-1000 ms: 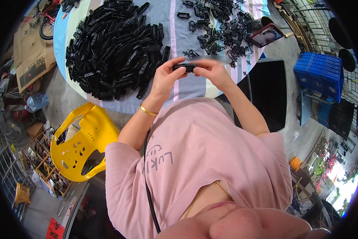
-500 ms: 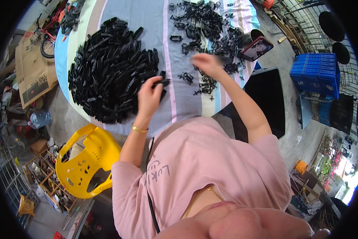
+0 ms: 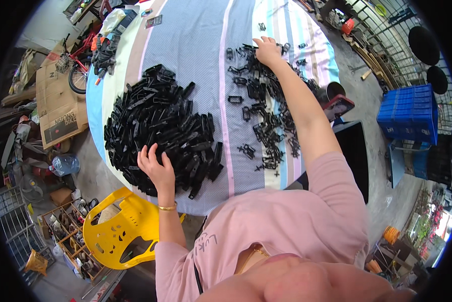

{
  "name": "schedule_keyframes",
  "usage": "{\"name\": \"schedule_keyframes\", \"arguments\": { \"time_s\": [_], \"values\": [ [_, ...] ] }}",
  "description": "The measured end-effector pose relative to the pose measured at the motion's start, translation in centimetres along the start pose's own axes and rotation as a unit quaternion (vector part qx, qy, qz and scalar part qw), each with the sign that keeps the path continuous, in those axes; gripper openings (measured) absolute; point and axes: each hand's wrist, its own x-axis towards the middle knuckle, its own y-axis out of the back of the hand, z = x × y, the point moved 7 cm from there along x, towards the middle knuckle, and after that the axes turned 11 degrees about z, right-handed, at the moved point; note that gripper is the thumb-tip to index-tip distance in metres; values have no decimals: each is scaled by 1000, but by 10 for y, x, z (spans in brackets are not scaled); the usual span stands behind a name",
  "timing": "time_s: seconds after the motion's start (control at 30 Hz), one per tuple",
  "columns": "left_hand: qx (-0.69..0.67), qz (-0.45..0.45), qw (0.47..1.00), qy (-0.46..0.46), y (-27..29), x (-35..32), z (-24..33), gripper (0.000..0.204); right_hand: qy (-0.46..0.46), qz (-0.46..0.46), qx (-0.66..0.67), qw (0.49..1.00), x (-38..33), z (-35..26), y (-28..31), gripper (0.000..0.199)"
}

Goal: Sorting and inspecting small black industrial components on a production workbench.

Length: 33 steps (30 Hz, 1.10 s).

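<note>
A big heap of long black plastic parts [image 3: 160,131] lies on the left of a round table with a striped cloth [image 3: 201,45]. My left hand [image 3: 155,168] rests fingers apart on the near edge of that heap. To the right, several smaller black frame-like parts [image 3: 266,116] are scattered in a loose band. My right hand [image 3: 267,50] reaches far across, fingers curled down onto the far end of that band; whether it grips a part is hidden.
A yellow plastic chair [image 3: 118,234] stands at the table's near left. A blue crate [image 3: 412,113] sits at the right, a dark flat panel [image 3: 354,151] beside the table. Cardboard box [image 3: 57,105] and a small bicycle [image 3: 80,70] lie left.
Both hands were together over the table's near edge holding a small black part. They have parted: the left went to the big heap, the right stretched far out to the scattered parts.
</note>
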Motion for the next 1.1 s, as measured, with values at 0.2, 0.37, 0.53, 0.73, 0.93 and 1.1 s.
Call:
{"name": "schedule_keyframes", "arguments": {
  "time_s": [0.2,0.37,0.53,0.73,0.93,1.1],
  "values": [
    [-59,-6,998,-1,-4,5,29,28,-57,-181,-51,980,11,8,-33,30],
    [-128,-36,991,-27,-16,10,59,27,189,-107,-45,975,-40,-13,0,24],
    [-308,-151,939,-37,-55,-7,99,26,160,121,193,960,-109,-22,71,17],
    [-545,-397,686,273,-149,-75,142,35,-22,-11,336,941,-237,-76,113,22],
    [-501,-444,631,391,-140,-127,133,23,-89,-57,398,911,-307,-52,113,23],
    [-513,-440,589,444,-122,-147,106,16,4,138,182,973,-271,5,112,20]
  ]
}}
